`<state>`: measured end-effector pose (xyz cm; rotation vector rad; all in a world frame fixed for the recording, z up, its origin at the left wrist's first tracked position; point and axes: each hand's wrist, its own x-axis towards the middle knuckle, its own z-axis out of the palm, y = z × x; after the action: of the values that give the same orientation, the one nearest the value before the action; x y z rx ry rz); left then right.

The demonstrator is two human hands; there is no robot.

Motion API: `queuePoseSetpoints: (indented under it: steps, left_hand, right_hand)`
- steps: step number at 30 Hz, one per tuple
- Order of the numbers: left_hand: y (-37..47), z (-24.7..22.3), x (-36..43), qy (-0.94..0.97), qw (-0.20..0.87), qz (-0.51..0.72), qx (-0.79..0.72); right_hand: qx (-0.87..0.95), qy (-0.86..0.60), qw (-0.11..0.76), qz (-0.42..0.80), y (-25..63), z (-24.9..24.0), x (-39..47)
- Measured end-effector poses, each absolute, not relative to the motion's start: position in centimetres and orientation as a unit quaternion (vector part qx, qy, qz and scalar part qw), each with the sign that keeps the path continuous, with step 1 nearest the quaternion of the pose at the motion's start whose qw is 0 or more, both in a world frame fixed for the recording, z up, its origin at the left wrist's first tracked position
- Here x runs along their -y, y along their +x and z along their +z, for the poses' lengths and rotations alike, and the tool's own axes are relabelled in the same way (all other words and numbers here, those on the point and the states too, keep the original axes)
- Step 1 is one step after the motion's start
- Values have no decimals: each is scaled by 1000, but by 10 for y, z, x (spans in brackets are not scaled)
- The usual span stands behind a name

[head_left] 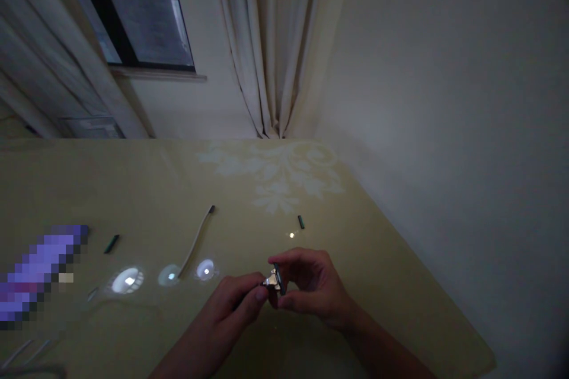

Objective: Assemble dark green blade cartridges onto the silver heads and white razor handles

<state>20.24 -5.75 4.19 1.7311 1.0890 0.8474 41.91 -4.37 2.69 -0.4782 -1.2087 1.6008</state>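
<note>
Above the near part of the table, my two hands meet around a small T-shaped thing that looks like a razor (272,280). It has a shiny silver neck and a dark crosswise head (280,279). My left hand (237,302) pinches the neck's end between thumb and fingers; any handle is hidden inside that hand. From the other side, my right hand (317,284) curves around the head, with fingertips at its upper and lower ends. Beyond the right hand lies a small dark green strip (301,222). A similar strip (111,244) rests farther left.
A thin white stick with a dark tip (198,237) lies left of centre on the glossy table (249,213). At far left is a blurred-out purple item (42,272). A wall (444,100) borders the table's right edge; curtains (271,41) hang behind.
</note>
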Motion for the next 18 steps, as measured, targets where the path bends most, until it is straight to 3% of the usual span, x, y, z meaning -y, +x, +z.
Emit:
queuePoseSetpoints:
  steps: [18]
  left_hand:
    - [204, 44, 52, 687, 483, 329, -432]
  right_hand:
    - [465, -218, 522, 681, 421, 22, 39]
